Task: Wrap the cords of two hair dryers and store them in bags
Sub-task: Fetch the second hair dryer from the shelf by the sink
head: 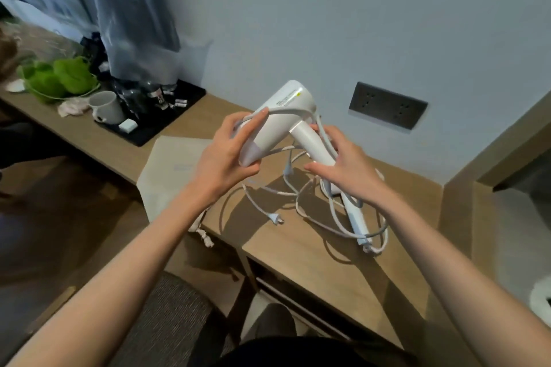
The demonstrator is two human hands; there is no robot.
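A white hair dryer (286, 104) is held up above the wooden desk (298, 247). My left hand (226, 155) grips its barrel near the nozzle, fingers pressing a loop of its white cord (286, 112) against the body. My right hand (346, 164) holds the handle with cord strands running under its fingers. A second white hair dryer (354, 214) lies on the desk below my right hand, amid loose tangled cord; one plug (275, 219) lies on the desk. A beige cloth bag (170, 164) lies flat at the left, its drawstring hanging over the edge.
A black tray (155, 125) with a white mug (107, 106), glasses and sachets sits at the back left, beside a green object (59, 77). A dark wall socket panel (387, 106) is on the wall. A grey chair seat (167, 322) is below the desk edge.
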